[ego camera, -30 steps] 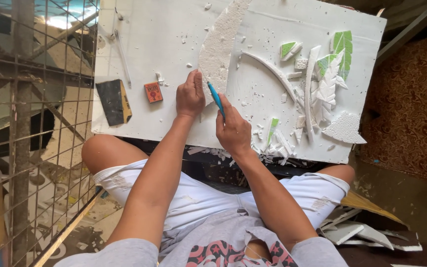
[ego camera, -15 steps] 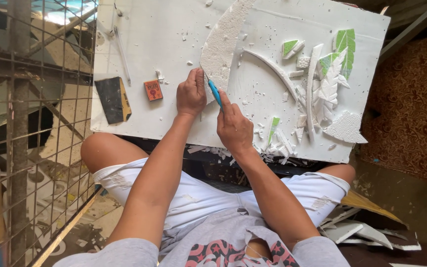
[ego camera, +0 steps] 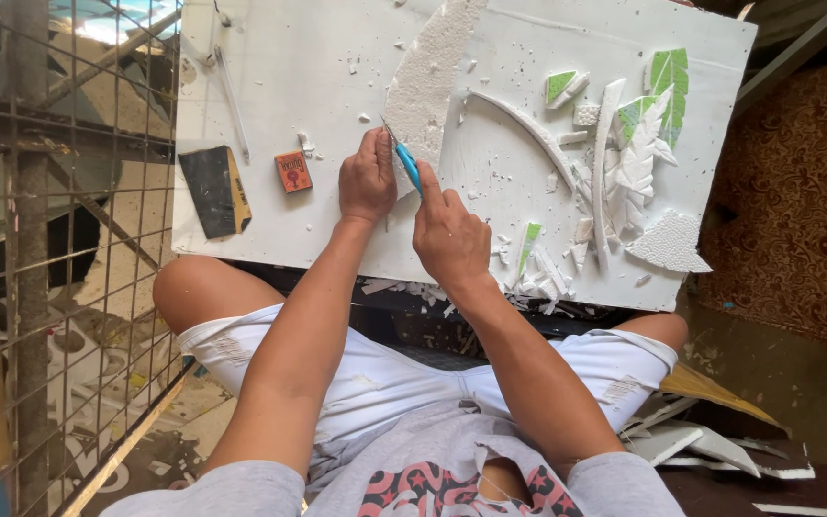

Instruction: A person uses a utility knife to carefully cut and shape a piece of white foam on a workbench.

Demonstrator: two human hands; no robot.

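Note:
A big white foam board (ego camera: 299,57) rests across my knees. On it lies a rough white foam piece (ego camera: 423,81) with a curved edge. My left hand (ego camera: 366,180) presses down on the near end of that piece, fingers curled. My right hand (ego camera: 450,235) is shut on a thin blue craft knife (ego camera: 406,165), whose blade touches the foam piece's left edge beside my left fingers. Cut foam shapes, some painted green (ego camera: 667,81), lie on the board's right side.
A black sanding block (ego camera: 212,190), a small orange box (ego camera: 293,172) and a thin stick (ego camera: 232,91) lie on the board's left. A wire mesh fence (ego camera: 59,239) stands on my left. Foam scraps (ego camera: 701,445) litter the floor at right, beside brown patterned fabric (ego camera: 796,191).
Both hands stay at the foam piece; the knife has edged slightly along the cut. The view has shifted a little.

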